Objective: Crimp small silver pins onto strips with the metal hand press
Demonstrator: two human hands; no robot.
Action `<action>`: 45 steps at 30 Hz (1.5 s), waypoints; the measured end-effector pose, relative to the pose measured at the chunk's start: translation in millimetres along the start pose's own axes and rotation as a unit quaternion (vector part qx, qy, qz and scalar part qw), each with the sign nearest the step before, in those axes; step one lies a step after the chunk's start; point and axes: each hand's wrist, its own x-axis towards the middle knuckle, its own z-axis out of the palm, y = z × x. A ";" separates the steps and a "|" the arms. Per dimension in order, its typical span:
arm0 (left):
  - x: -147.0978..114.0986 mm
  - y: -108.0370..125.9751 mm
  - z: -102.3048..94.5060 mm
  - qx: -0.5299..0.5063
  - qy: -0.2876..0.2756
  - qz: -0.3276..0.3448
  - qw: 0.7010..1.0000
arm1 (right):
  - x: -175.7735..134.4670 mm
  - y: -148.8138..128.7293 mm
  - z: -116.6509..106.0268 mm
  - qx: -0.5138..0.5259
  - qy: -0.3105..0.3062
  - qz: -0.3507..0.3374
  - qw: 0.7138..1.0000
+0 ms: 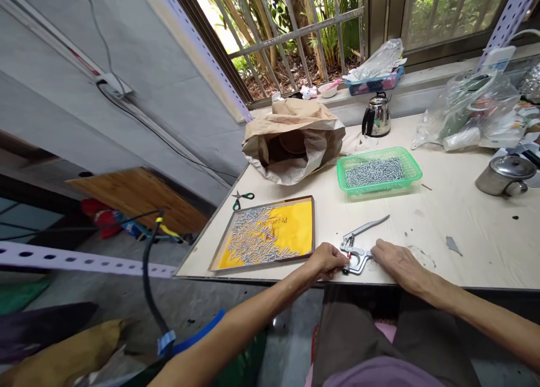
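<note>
A pair of silver snap-fastener pliers [358, 251] lies near the front edge of the table, its upper handle raised and its spring showing. My right hand [399, 265] is closed over the end of the lower handle. At the jaw, beside a small red part and a black knob, the fingers of my left hand [328, 260] are pinched together; whatever they hold is too small to make out. Left of that hand is a shallow tray [313, 226] lined with a yellow sheet [295, 224], with many small metal pins [253, 241] heaped mostly on its left side.
A green basket [414, 176] of similar metal pieces stands behind the pliers. Scissors [242, 197], an open paper bag [270, 128] and a kettle [378, 117] are farther back. On the right are a lidded metal cup [500, 176] and plastic bags [464, 111].
</note>
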 end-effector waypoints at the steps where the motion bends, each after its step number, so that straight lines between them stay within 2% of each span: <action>1: -0.2 -0.6 -0.2 -0.002 -0.010 -0.004 1.000 | -0.9 2.1 1.2 0.004 0.012 -0.011 1.000; 7: -4.6 -6.2 0.0 -0.015 -0.031 -0.013 0.999 | 8.0 25.6 -14.1 0.008 0.012 -0.047 0.999; 13: -7.9 -7.4 3.2 0.001 -0.017 -0.008 1.000 | 27.5 34.9 -28.5 -0.008 -0.066 -0.049 0.997; 19: -9.2 -10.4 3.1 0.006 -0.015 -0.015 1.000 | 24.9 25.5 -29.6 -0.027 -0.040 -0.036 0.998; 21: -11.7 -13.9 2.3 0.062 0.020 0.016 0.998 | 21.2 24.3 -28.6 -0.022 -0.028 -0.038 0.999; 23: -13.8 -16.6 3.6 0.154 0.110 0.107 0.976 | 17.8 23.4 -27.4 -0.016 -0.021 -0.045 0.999; 25: -13.0 -15.9 8.3 0.240 0.190 0.232 0.923 | 15.3 22.4 -26.1 -0.008 -0.015 -0.052 0.998; 27: -7.0 -10.6 16.2 0.303 0.195 0.337 0.870 | 13.5 22.0 -25.0 0.002 -0.009 -0.054 0.999; 30: 9.8 3.6 27.7 0.357 0.133 0.435 0.816 | 10.8 24.5 -24.4 0.011 -0.012 -0.047 0.999; 34: 28.4 17.9 32.5 0.391 0.071 0.461 0.793 | 5.2 31.9 -28.0 0.000 -0.035 -0.012 0.999; 36: 31.5 21.0 32.3 0.410 0.067 0.457 0.786 | 2.8 33.7 -30.5 -0.010 -0.044 0.003 0.999; 40: 32.0 26.5 33.7 0.417 0.060 0.467 0.777 | 3.1 30.6 -31.5 -0.027 -0.053 -0.011 0.998; 45: 31.6 28.3 36.8 0.416 0.075 0.447 0.788 | 7.6 29.5 -22.5 -0.058 -0.015 0.010 0.998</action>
